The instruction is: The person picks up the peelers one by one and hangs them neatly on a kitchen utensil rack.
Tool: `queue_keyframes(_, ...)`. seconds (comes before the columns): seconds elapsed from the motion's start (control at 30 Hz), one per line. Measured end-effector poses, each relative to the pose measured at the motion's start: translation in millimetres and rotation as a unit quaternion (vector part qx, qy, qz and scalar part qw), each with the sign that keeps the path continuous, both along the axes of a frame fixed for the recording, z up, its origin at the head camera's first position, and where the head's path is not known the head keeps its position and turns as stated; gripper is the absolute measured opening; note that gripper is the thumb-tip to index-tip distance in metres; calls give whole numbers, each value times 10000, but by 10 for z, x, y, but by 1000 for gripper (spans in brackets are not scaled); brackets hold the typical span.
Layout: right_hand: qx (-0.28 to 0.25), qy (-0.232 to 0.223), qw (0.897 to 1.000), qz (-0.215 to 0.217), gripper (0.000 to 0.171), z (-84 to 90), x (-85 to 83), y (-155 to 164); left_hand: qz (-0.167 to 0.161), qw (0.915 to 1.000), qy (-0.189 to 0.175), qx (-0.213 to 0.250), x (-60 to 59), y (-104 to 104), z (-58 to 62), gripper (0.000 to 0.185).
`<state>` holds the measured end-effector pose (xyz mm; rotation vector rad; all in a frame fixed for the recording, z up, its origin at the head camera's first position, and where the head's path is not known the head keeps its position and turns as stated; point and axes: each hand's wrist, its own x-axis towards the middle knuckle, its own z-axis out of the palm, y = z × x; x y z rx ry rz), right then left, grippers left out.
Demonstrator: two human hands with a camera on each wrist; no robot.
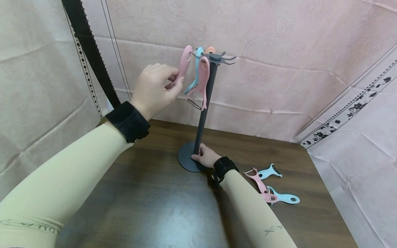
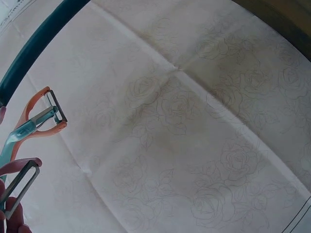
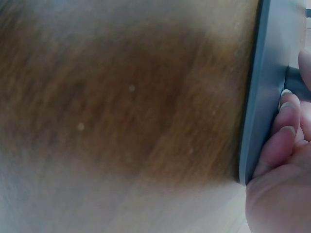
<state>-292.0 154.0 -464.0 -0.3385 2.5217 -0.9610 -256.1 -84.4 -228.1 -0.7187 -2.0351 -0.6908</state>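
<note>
A dark grey hook stand (image 1: pixel 204 110) rises from a round base (image 1: pixel 187 159) on the brown table (image 1: pixel 149 203). Raised near the stand's top, my left hand (image 1: pixel 174 82) pinches the lower end of a pink peeler (image 1: pixel 186 62); whether its top is on a hook I cannot tell. Another pink peeler (image 1: pixel 203 81), a blue one (image 1: pixel 194 74) and an orange one (image 1: pixel 211 50) hang from the hooks. In the left wrist view the orange (image 2: pixel 46 114) and blue (image 2: pixel 26 130) peeler heads show, with my fingertips (image 2: pixel 14 216) around a blade. My right hand (image 1: pixel 198 156) grips the pole's foot, fingers (image 3: pixel 286 131) on the base (image 3: pixel 265 97).
Three loose peelers lie on the table to the right: a blue one (image 1: pixel 269 172), a pink one (image 1: pixel 260 184) and another blue one (image 1: pixel 286 198). Pink rose-patterned cloth (image 1: pixel 279 69) hangs behind and at both sides. A black serrated strap (image 1: pixel 90 51) runs diagonally at the back left.
</note>
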Motion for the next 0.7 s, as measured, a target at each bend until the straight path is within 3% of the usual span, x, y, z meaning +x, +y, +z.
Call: queue_keyframes(0.7,23,-14,10000,-24,25,18,25,0,159,9981,306,-512,-62,30,16,22)
